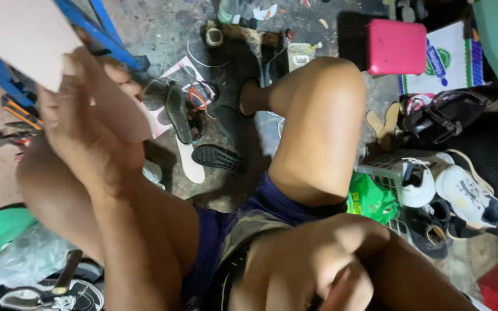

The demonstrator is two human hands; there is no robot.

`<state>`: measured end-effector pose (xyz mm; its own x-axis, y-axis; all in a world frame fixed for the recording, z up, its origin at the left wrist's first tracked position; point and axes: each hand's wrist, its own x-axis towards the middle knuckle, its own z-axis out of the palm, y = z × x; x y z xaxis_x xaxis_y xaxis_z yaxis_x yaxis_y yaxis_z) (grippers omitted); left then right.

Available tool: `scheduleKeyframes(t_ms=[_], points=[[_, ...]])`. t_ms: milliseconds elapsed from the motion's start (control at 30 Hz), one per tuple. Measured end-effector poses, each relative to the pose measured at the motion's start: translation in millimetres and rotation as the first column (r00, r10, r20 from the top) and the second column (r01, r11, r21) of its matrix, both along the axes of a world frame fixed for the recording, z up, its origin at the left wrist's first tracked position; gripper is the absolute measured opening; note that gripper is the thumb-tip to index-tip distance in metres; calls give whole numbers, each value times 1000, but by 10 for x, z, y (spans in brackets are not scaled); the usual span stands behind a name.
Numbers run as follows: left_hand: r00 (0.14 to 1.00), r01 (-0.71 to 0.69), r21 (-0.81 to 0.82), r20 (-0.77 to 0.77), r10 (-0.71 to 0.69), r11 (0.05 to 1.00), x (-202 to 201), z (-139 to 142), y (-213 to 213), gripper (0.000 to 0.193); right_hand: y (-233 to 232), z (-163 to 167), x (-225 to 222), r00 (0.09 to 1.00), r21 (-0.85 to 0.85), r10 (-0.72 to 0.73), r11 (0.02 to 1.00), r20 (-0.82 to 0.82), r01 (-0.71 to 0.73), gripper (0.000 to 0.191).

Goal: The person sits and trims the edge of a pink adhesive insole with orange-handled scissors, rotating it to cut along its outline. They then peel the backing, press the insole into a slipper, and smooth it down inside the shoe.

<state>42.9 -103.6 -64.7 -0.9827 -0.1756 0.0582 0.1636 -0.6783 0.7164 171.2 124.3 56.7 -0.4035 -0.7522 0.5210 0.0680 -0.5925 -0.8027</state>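
My left hand (85, 129) is raised at the upper left, shut on a pale pinkish sheet (18, 34) that runs out of the top corner. A curved pale piece (123, 112), shaped like an insole, lies against its fingers. My right hand (318, 259) is low and close to the camera, blurred, with its fingers curled into a fist. Nothing shows inside it. My bare knee (318, 121) rises between the two hands, above dark blue shorts (272, 201).
On the concrete floor lie a black shoe sole (217, 156), a pale insole (191, 168), orange-handled scissors (198, 95) and pliers (10, 138). To the right are a pink box (396, 46), white sneakers (471, 198), a grey basket (383, 166) and a green bag (370, 200).
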Motion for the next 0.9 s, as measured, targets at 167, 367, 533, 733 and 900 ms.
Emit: scheduleKeyframes(t_ms=[167, 367, 533, 733, 900], points=[[991, -136, -50, -24, 135, 989, 128, 15, -286, 51, 516, -17, -76, 706, 509, -695, 562, -136, 652, 21], [993, -104, -190, 37, 113, 976, 82, 186, -302, 75, 925, -309, -568, 169, 317, -360, -407, -918, 857, 34], [970, 244, 343, -87, -228, 907, -50, 350, -259, 71, 906, -538, -892, 184, 294, -292, -397, -939, 869, 53], [949, 310, 508, -115, -293, 804, -106, 410, -133, 62, 829, -629, -1001, 194, 296, -285, -378, -939, 877, 49], [914, 403, 468, -161, -372, 787, -140, 387, -40, 59, 788, -666, -1020, 184, 274, -264, -359, -947, 892, 46]])
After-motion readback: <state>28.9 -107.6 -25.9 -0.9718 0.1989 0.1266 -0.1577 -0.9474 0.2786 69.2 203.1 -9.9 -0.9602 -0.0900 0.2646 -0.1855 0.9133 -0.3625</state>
